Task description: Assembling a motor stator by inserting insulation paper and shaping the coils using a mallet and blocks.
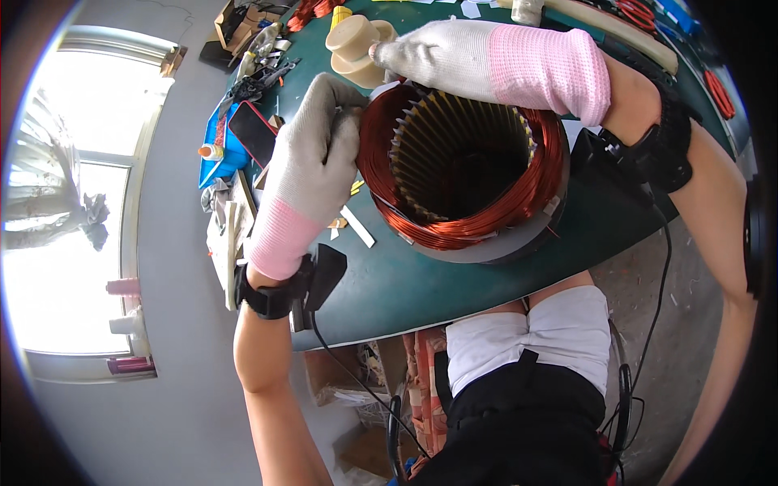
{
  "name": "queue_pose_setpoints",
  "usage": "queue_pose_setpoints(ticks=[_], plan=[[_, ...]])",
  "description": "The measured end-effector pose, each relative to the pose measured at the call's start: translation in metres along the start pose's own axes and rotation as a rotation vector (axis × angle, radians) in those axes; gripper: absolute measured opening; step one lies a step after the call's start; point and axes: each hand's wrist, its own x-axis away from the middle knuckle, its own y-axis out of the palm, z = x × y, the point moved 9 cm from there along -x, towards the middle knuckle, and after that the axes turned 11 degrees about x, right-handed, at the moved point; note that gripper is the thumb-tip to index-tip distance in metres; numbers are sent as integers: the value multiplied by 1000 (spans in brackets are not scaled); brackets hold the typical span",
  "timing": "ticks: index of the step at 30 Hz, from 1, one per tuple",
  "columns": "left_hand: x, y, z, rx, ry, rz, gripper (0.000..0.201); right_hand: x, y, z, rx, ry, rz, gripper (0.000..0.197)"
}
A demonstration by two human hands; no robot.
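Note:
A motor stator (385,190) stands upright on the green table, ringed with reddish copper wire, and pale slot liners line its dark bore. My left hand (316,150), in a white glove with a pink cuff, is at the winding's far-left side. Its fingers are curled in, and what they grip is hidden. My right hand (442,58), gloved alike, reaches across the stator's far side, its fingers bent together toward the left hand. Whatever is in its fingertips does not show. A small whitish piece lies at the coil's edge between both hands.
Beyond the hands stand cream-coloured round spools (354,40). A phone (253,132) leans by a blue tray (217,154) at left. White strips (358,227) lie on the green table (389,296). Cables run from both wrist straps, and red-handled tools (719,93) lie at far right.

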Motion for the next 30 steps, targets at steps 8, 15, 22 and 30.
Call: queue_pose_setpoints(ticks=[8, 15, 22, 30], plan=[[23, 3, -6, 83, 33, 200, 11, -1, 9, 11, -10, 95, -65, 57], [-13, 3, 2, 53, -62, -159, 15, -10, 20, 21, 17, 73, -80, 53], [-10, 5, -5, 158, -248, -215, 17, 27, 25, -31, 2699, -988, 506, 17], [-17, -2, 8, -79, -122, -209, 13, 25, 23, -22, 2808, -1132, 249, 24]])
